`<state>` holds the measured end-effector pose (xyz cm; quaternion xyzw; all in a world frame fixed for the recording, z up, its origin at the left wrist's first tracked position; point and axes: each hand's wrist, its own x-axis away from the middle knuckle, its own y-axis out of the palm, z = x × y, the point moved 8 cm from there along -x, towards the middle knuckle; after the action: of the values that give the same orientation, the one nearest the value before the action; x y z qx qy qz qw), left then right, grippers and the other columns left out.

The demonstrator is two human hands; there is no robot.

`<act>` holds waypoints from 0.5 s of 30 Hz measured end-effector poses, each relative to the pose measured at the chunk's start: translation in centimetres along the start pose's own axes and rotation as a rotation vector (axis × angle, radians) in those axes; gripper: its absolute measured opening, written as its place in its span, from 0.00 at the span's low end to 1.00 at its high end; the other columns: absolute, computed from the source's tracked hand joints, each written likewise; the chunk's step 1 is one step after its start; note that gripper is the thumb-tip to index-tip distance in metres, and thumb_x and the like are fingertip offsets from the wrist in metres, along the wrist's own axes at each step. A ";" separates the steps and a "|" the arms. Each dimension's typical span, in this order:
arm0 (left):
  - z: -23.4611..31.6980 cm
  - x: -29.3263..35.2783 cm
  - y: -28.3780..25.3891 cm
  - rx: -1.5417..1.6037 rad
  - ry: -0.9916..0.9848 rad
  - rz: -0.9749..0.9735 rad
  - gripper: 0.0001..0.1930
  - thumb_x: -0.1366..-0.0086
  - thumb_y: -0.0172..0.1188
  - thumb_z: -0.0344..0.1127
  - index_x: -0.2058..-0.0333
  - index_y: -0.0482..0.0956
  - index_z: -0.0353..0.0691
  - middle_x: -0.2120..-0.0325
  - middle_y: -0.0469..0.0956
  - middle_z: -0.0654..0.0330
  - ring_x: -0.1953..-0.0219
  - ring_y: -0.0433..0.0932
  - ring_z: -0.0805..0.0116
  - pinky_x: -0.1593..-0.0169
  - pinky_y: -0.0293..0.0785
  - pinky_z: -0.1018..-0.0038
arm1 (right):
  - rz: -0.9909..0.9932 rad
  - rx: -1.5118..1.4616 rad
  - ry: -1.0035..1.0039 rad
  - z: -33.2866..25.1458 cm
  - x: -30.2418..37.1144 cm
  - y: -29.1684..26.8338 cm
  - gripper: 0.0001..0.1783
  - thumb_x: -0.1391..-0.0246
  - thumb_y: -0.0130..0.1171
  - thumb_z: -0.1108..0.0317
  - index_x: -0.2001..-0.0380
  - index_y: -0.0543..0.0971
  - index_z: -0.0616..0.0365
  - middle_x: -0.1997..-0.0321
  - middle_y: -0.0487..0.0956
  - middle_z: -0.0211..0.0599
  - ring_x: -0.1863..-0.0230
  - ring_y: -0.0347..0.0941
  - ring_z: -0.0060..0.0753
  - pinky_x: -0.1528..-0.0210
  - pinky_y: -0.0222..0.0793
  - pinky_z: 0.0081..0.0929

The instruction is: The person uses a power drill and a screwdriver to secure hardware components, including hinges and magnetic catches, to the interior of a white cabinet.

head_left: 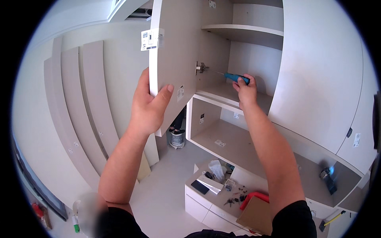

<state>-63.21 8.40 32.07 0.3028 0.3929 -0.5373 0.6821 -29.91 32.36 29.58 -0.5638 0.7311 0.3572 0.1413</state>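
My left hand (150,105) grips the free edge of an open cabinet door (176,51), thumb on its inner face and fingers round the outside. In my right hand (247,90) is a screwdriver (237,77) with a blue and black handle. Its thin shaft points left at the metal hinge (202,68) joining the door to the cabinet's side. Whether the tip sits in a screw is too small to tell. A shelf (246,29) crosses the cabinet above the hinge. White labels stick to the door's edge and inner face.
Below is an open compartment (218,135), with a watch (328,179) at its right. A low drawer unit (198,202) carries keys, a phone, small parts and a cardboard box (256,216). Long panels (95,79) lean on the left wall. Another person's feet stand on a bucket (177,140) behind the door.
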 end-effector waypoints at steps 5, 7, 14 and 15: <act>0.3 0.0 0.0 0.011 -0.005 -0.014 0.28 0.28 0.61 0.34 0.33 0.66 0.34 0.44 0.77 0.53 0.42 0.74 0.64 0.36 0.70 0.64 | -0.016 0.018 0.015 -0.3 0.3 0.4 0.21 0.29 0.58 0.74 0.37 0.67 0.61 0.45 0.74 0.47 0.51 0.82 0.41 0.44 0.84 0.36; 0.2 0.0 0.1 -0.011 -0.025 -0.011 0.28 0.28 0.61 0.34 0.33 0.66 0.34 0.44 0.77 0.53 0.42 0.74 0.64 0.37 0.70 0.64 | -0.007 -0.002 0.021 -0.1 0.2 0.2 0.21 0.29 0.58 0.74 0.37 0.67 0.61 0.45 0.74 0.47 0.51 0.82 0.41 0.44 0.84 0.36; -0.2 -0.1 0.0 0.029 -0.014 -0.018 0.28 0.28 0.61 0.34 0.33 0.66 0.33 0.44 0.77 0.53 0.42 0.74 0.64 0.37 0.70 0.64 | -0.003 -0.014 0.031 -0.2 0.1 0.3 0.21 0.29 0.58 0.75 0.37 0.67 0.60 0.45 0.74 0.47 0.50 0.82 0.41 0.42 0.84 0.35; -0.2 -0.1 0.0 0.016 -0.012 -0.015 0.28 0.28 0.61 0.34 0.33 0.66 0.33 0.44 0.77 0.53 0.42 0.74 0.64 0.37 0.70 0.65 | -0.004 -0.008 0.031 -0.2 0.1 0.3 0.21 0.30 0.58 0.75 0.37 0.68 0.60 0.44 0.74 0.47 0.50 0.81 0.41 0.42 0.84 0.35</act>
<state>-63.25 8.59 32.11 0.3020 0.3868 -0.5471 0.6781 -30.19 32.18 29.79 -0.5711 0.7307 0.3512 0.1285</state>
